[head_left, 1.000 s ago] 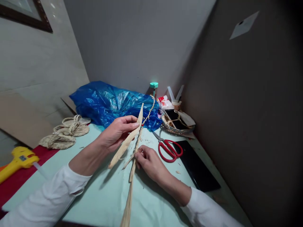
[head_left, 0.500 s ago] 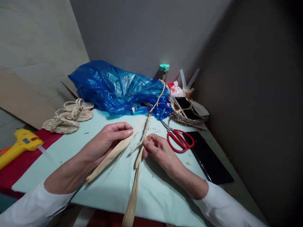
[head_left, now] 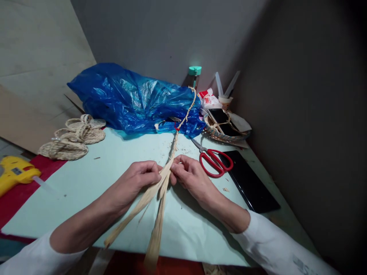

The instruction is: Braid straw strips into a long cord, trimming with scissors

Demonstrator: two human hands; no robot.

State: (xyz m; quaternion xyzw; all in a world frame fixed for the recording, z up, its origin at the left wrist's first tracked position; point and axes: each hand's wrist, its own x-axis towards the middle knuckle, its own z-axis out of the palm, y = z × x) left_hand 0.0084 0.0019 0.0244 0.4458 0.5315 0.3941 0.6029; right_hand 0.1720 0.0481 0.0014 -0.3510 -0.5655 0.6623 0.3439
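Note:
A thin braided cord (head_left: 188, 111) of pale dried husk runs from the blue bag down to my hands. A red tie (head_left: 177, 127) circles it near the bag. My left hand (head_left: 140, 179) pinches a wide, pale husk strip (head_left: 136, 204) whose upper end lies against the braid. At the braid's lower end, my right hand (head_left: 187, 173) is closed with thumb and fingers on the strands. Another long husk strand (head_left: 156, 233) hangs from there over the table's front edge. The exact grip under the right fingertips is partly hidden.
Red-handled scissors (head_left: 216, 162) and a black flat device (head_left: 252, 183) lie right of my hands. Behind is a blue plastic bag (head_left: 123, 99); a basket (head_left: 218, 133) holds a phone. Woven sandals (head_left: 71, 139) and a yellow glue gun (head_left: 17, 172) are at left.
My left hand has moved right, bringing the wide husk strip from beside the braid up against its lower end. My right hand keeps its pinch there. The view has shifted slightly.

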